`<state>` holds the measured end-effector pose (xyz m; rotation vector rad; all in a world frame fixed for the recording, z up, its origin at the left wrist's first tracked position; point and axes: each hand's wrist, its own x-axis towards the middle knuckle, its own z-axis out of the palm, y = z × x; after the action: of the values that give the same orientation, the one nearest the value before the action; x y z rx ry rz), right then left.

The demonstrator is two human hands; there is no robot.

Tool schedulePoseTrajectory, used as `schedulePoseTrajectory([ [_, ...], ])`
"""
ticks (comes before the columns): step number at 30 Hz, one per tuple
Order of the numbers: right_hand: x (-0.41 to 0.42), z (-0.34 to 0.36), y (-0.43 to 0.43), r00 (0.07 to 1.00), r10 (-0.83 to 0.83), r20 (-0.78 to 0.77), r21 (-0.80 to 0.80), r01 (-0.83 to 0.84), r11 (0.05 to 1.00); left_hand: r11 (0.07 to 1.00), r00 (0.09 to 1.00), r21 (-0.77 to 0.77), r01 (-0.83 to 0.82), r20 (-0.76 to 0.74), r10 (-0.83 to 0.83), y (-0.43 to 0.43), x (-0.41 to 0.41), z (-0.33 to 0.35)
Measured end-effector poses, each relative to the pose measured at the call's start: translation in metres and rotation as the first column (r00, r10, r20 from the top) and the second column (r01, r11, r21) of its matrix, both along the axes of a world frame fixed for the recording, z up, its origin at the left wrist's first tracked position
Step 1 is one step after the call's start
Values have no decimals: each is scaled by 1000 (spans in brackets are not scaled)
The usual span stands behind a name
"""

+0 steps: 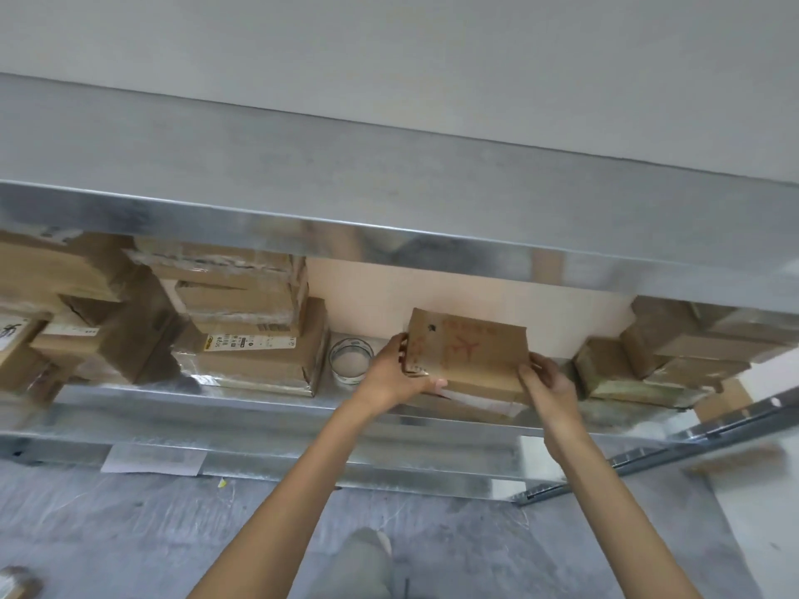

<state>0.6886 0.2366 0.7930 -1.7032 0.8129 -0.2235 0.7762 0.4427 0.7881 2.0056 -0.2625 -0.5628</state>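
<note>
— Where does it stand?
— On the metal shelf (259, 408), between the left parcel stack (250, 352) and the right parcel stack (648, 369): the cardboard box (469, 352), with the left hand (395, 373) and right hand (549, 382) curled round its ends.
— Next?
— Seating it, I'd judge — push it far and flat, clear of the tape roll (351, 360) just left.

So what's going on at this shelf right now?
A person is handling a small cardboard box with red writing at a metal shelf. The left hand grips its left end and the right hand grips its right edge. The box is in the gap between two piles of parcels, over a flat parcel; whether it rests on it cannot be told. A roll of clear tape stands just left of it.
</note>
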Motion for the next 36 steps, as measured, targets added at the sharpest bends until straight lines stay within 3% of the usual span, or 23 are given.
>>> schedulePoseTrajectory([
  [9,-67,87,7,961,194,198,0,-198,980,996,971,-18,-83,224,85,32,-65,86],
  [12,-97,119,11,929,265,259,-84,-251,964,989,946,-12,-145,290,142,47,-95,118],
  [16,-123,165,14,877,330,349,-198,-276,941,984,905,-79,-158,387,176,61,-128,170],
  [22,-134,219,24,794,334,508,-236,-244,941,975,813,-123,-183,539,221,73,-146,240],
  [27,-100,249,41,723,351,596,-219,-274,937,959,742,-193,-209,607,284,72,-112,277],
  [32,-20,256,61,708,442,551,-209,-396,894,927,686,-241,-287,624,375,76,-37,281],
  [36,35,246,79,676,578,456,-459,-377,804,902,705,-235,-363,564,431,85,11,266],
])
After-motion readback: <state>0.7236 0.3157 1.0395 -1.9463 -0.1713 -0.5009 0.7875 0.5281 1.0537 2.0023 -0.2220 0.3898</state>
